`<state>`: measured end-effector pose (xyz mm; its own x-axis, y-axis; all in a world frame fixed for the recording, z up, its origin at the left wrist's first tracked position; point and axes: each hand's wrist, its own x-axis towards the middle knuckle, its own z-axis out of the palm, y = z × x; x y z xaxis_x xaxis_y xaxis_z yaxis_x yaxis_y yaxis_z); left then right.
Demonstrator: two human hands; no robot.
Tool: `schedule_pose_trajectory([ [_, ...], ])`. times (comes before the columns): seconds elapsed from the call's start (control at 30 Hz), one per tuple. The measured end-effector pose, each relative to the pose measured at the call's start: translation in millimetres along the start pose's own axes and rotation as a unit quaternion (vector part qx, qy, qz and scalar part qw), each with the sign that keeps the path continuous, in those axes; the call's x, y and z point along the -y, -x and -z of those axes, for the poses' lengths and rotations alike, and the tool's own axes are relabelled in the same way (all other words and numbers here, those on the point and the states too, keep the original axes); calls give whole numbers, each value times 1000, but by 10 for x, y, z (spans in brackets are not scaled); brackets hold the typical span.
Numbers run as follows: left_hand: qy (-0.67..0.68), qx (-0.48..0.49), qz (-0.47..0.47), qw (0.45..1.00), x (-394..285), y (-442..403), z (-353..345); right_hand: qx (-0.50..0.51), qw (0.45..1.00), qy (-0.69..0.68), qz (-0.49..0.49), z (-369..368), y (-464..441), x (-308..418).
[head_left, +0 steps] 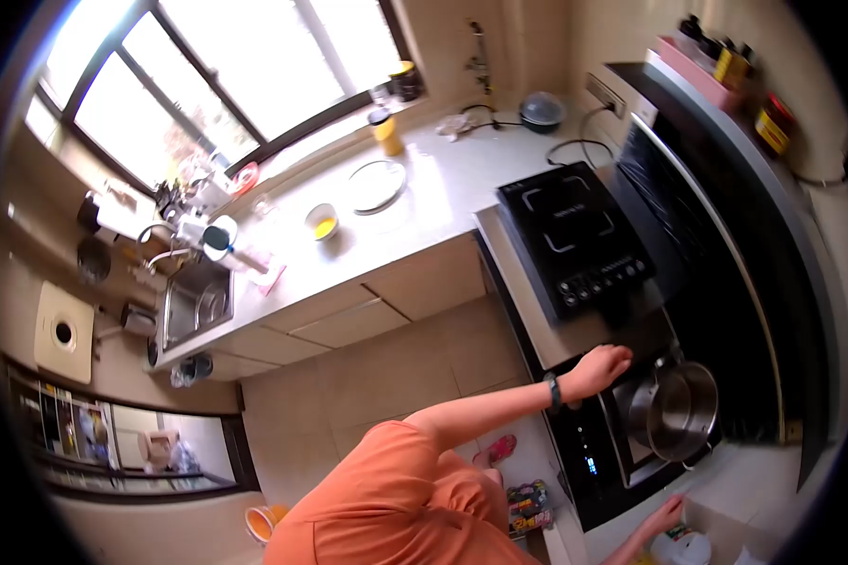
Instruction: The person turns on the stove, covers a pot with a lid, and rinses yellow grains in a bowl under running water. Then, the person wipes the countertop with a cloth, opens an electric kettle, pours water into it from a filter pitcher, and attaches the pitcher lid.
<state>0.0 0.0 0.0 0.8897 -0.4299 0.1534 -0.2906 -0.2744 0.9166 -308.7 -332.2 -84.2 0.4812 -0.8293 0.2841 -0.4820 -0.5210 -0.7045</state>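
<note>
My left hand (598,372), with a dark band (554,392) at the wrist, hovers over the front part of the black stove (591,441). Its fingers are curled in, and whatever they may hold is hidden. Just beyond the hand, a steel pot (680,411) stands on the stove, apart from the fingers. Lower in the view, my right hand (667,516) is above the counter near a white-lidded container (690,549). Those fingers are also drawn together, and any content is too small to make out.
A black induction cooker (575,235) lies left of the pot. Along the window counter are a bowl with yellow contents (323,223), a round white plate (378,185), a yellow container (386,134) and a sink (196,303). A colorful package (530,506) sits low beside the stove.
</note>
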Motion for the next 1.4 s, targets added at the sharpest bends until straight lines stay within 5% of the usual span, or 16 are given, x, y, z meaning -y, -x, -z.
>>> schedule_pose_trajectory([
  [0.07, 9, -35, 32, 999, 2, 320, 27, 108, 993, 14, -39, -63, -142, 207],
  [0.1, 21, -56, 37, 998, 199, 730, 759, 122, 992, -26, -29, -271, 592, 1183],
  [0.23, 110, -108, 200, 968, 530, 1942, 1573, 283, 956, -66, 31, -933, 1693, 2183],
  [0.43, 87, -217, 284, 930, 460, 3467, 3143, 500, 834, -167, 161, -2072, 3412, 3902],
  [0.5, 63, -323, 242, 913, 515, 3914, 3561, 542, 783, -192, 237, -2334, 4043, 4505],
  [0.67, -35, -540, 214, 813, 486, 4709, 4653, 582, 677, -254, 372, -2795, 5430, 5766],
  [0.93, -375, -669, 186, 614, 549, 4826, 6560, 640, 639, -260, 338, -3369, 6660, 7062],
  [1.17, -423, -596, 208, 650, 801, 4539, 7707, 650, 645, -274, 294, -3885, 7148, 7486],
  [1.27, -378, -586, 203, 687, 1106, 4538, 7938, 682, 605, -299, 282, -3825, 7262, 7630],
  [1.4, -338, -558, 301, 696, 1395, 4699, 8249, 707, 595, -287, 251, -3854, 7445, 7620],
])
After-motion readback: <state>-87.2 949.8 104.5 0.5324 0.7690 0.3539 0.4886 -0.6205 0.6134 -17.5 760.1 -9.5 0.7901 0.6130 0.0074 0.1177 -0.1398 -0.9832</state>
